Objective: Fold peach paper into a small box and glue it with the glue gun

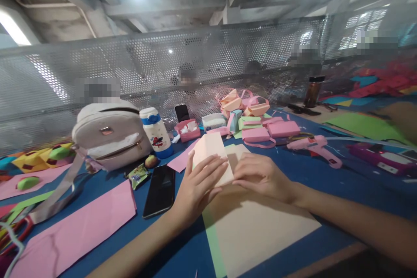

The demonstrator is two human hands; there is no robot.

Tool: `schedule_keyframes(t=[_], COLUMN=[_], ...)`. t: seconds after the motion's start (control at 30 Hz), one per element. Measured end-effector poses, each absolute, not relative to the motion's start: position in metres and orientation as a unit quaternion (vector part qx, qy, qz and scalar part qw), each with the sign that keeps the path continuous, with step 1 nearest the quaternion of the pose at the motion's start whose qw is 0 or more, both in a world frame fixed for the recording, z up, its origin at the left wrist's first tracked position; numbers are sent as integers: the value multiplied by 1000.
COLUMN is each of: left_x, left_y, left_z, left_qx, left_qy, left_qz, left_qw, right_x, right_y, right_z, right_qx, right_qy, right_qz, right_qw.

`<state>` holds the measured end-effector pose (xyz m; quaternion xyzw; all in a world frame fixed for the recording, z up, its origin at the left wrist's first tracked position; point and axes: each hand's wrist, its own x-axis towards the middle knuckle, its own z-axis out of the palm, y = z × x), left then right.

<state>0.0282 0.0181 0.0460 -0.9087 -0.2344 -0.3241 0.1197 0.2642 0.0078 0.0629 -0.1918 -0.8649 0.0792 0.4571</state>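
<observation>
A folded cream paper piece (213, 145) stands up from the table between my two hands. My left hand (203, 182) lies against its front with the fingers stretched out. My right hand (260, 176) pinches its lower right edge between thumb and fingers. Below them lies a large cream sheet (263, 230) on top of a green sheet (213, 243) that shows along the left side. A black phone (159, 191) rests just left of my left hand.
Pink sheets (84, 226) lie at the left, with a white backpack (110, 134) and a bottle (156, 132) behind. Small paper boxes (256, 134) stand at the back. A pink glue gun (317, 147) and a purple power strip (381, 158) are at the right.
</observation>
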Motion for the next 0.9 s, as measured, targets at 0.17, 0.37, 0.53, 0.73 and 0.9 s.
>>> schedule_keyframes(t=[0.17,0.37,0.53,0.73,0.9], left_x=[28,26,24,24,31], left_y=[17,20,15,12,5], left_z=[48,54,65,67,68], left_qx=[-911,-905,-899,-891,-886], left_qy=[-224,-200,-180,-172,-195], left_qz=[-321,-301,-259,-248,-265], left_qw=[130,225,305,340,326], right_x=[264,265,267,268,266], right_y=[8,10,11,12,11], right_z=[62,63,62,61,59], right_qx=[-189,-191,-197,-197,-197], right_qy=[-864,-871,-873,-876,-871], right_qz=[78,65,44,23,44], right_qw=[461,449,444,440,448])
